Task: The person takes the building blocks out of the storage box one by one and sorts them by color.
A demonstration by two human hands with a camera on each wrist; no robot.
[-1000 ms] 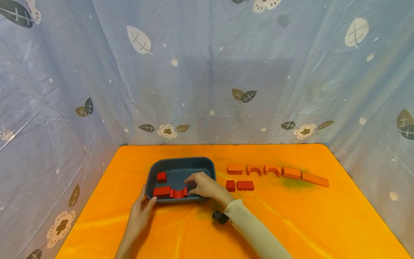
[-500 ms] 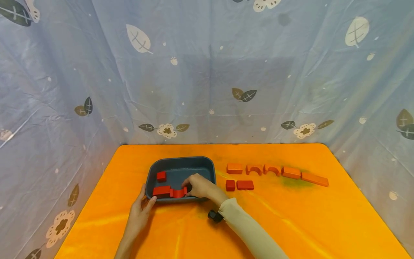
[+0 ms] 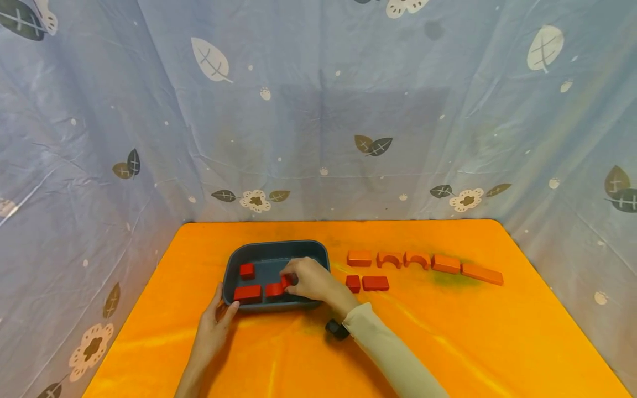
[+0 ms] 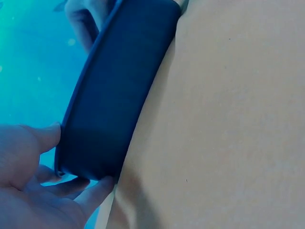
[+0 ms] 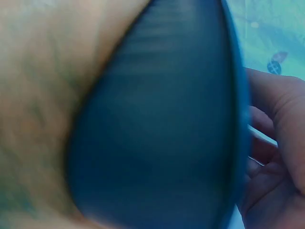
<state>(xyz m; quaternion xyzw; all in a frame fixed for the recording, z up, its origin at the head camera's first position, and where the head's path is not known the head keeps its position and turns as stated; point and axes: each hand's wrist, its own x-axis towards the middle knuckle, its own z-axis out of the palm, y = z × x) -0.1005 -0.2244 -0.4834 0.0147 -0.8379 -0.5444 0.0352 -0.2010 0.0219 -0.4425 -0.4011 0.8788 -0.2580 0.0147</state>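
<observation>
Nearest the person, the left hand [image 3: 214, 326] lay on the orange table [image 3: 448, 342] at the near left corner of the dark blue tray [image 3: 278, 247]. Its fingers were straight and spread, with the thumb and fingertips touching the tray's outer wall; the left wrist view showed the same, the thumb [image 4: 45, 136] pressed to the rim and the other fingers under the tray's corner. It held nothing.

Just beyond, the right hand [image 3: 311, 281], in a pale sleeve [image 3: 388, 354], reached over the tray's near right edge. Its fingers were curled around the right end of a red arch block [image 3: 276, 288], pinching it between thumb and fingertips. The block lay inside the tray along the near wall, its right end raised slightly in the grip. The right wrist view showed only the blurred tray wall [image 5: 162, 124] and the hand beside it.

Touching or nearly touching the arch block on its left lay a red rectangular block [image 3: 247, 292], also against the tray's near wall. A small red cube [image 3: 246, 270] sat farther in, near the tray's left wall.

To the right of the tray, on the table, stood a small red cube [image 3: 353, 283] and a red rectangular block [image 3: 375, 283] side by side. Behind them ran a row of orange blocks: a rectangular one [image 3: 359, 258], two arches [image 3: 389, 259] [image 3: 417, 259], another rectangular one [image 3: 447, 263] and a long flat plank [image 3: 481, 273] toward the right edge.

Behind the table hung a blue cloth backdrop [image 3: 318, 110] printed with leaves and flowers.
</observation>
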